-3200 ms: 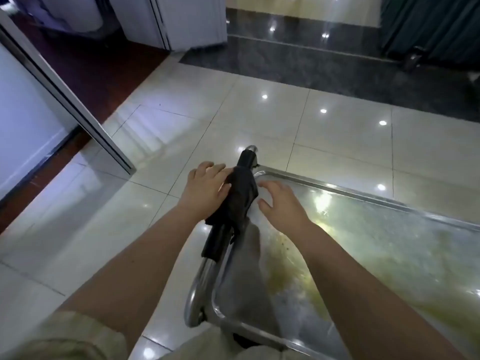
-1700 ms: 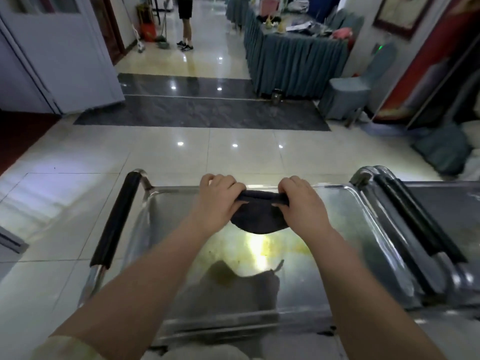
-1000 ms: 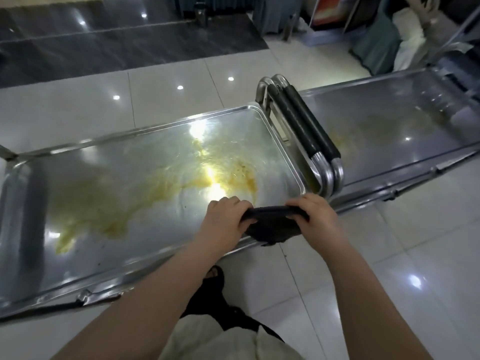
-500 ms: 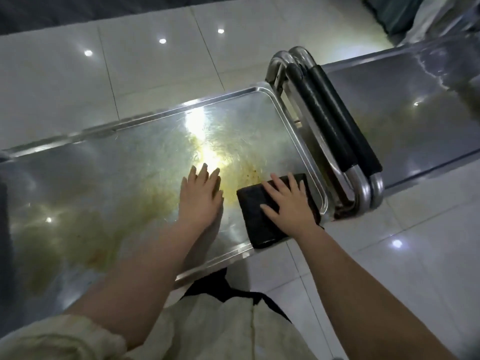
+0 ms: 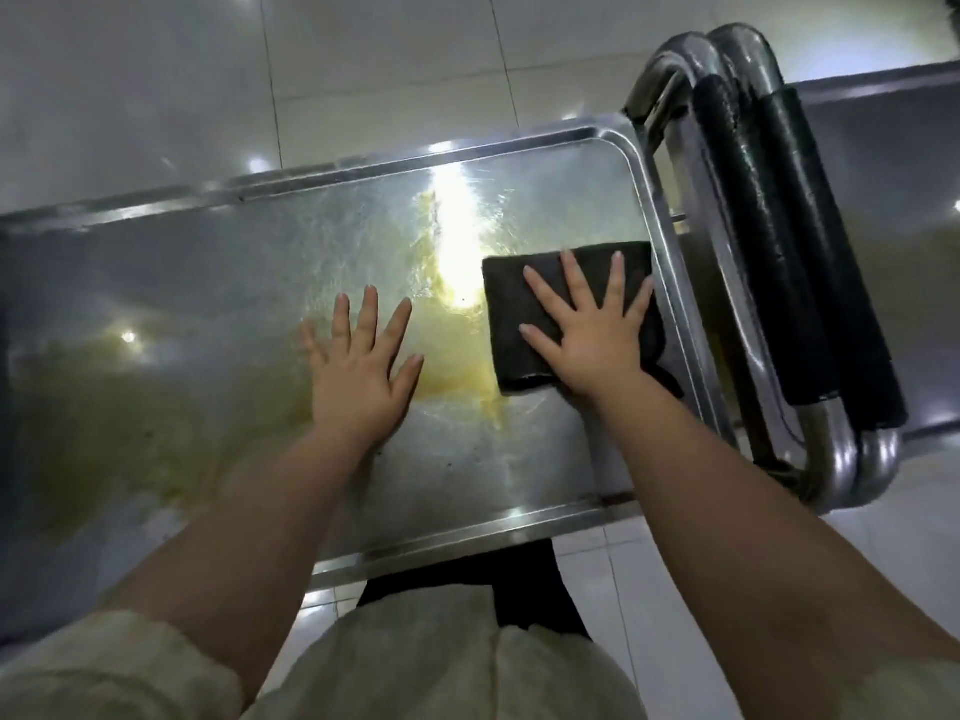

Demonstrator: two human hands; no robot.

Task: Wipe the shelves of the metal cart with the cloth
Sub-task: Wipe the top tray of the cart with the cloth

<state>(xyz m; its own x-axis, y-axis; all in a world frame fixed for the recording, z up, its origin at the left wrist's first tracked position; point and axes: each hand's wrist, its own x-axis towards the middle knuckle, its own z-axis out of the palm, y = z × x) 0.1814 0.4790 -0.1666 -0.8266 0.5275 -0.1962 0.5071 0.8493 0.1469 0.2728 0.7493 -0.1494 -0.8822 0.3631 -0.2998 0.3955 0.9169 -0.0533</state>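
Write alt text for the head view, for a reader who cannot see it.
Seen from above, a right hand presses a dark folded cloth flat on a metal cart shelf, near its right end. The left hand lies flat beside it, by a yellowish smear. Two black-padded handles stand right of the shelf.

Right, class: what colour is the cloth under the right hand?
The cloth is black, plain with no pattern; the head view shows it.
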